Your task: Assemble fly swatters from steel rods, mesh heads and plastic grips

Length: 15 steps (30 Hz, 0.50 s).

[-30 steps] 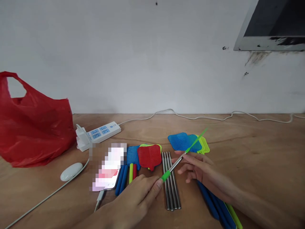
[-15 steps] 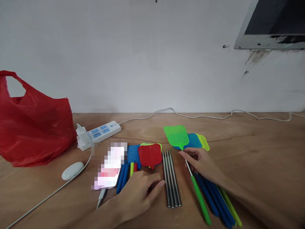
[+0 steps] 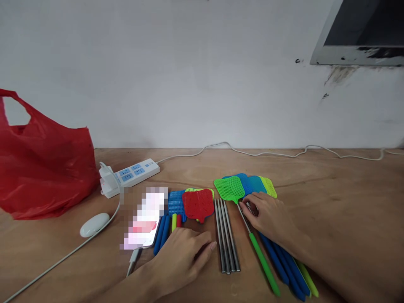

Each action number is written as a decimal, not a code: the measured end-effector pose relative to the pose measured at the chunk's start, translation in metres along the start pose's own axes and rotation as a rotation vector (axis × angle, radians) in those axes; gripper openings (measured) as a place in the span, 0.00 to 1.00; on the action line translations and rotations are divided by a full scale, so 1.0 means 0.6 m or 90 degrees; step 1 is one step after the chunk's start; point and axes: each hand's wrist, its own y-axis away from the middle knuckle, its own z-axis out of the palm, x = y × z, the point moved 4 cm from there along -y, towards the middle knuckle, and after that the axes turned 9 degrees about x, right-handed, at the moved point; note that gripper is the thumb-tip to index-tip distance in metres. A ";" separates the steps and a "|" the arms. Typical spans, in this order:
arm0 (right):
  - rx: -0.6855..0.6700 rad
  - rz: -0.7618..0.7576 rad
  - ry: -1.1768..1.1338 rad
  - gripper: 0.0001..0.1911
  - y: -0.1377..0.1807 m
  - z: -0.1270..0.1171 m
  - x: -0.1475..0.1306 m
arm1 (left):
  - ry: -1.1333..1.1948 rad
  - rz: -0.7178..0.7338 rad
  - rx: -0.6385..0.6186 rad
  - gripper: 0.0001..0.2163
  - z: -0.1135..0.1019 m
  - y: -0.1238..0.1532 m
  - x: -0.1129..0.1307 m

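Note:
My right hand (image 3: pixel 268 214) is at the metal shaft of a green fly swatter (image 3: pixel 229 188), which lies on the table with its green handle toward me. The fingers are loosely bent and apart, with the thumb tip beside the shaft. Under and beyond this hand lie several blue and yellow-green swatters (image 3: pixel 268 187). My left hand (image 3: pixel 183 261) rests on the table, thumb and forefinger apart, holding nothing visible. It partly covers short foam handles (image 3: pixel 163 231). Several metal rods (image 3: pixel 226 240) lie side by side between my hands. Behind the left hand is a red swatter head (image 3: pixel 198 204) on blue and yellow ones.
A phone (image 3: pixel 147 223) with a blurred screen lies left of the handles, a cable plugged into it. Farther left are a white mouse-shaped object (image 3: pixel 94 225), a power strip (image 3: pixel 135 172) and a red plastic bag (image 3: pixel 44 168). A white cord (image 3: pixel 261 154) runs along the wall.
The green swatter's head has come down and slightly left, onto the table by the blue ones. My right hand's fingers have loosened from its shaft. My left hand stays nearly still.

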 end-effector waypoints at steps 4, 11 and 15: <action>0.008 -0.045 0.120 0.10 0.007 -0.006 -0.019 | -0.003 0.010 0.001 0.16 0.001 0.001 0.002; -0.056 -0.030 0.159 0.08 0.011 0.006 -0.010 | -0.006 0.013 -0.006 0.16 0.001 0.000 0.006; -0.073 -0.024 0.151 0.06 0.012 0.011 -0.006 | -0.008 0.025 -0.021 0.16 -0.001 -0.002 0.009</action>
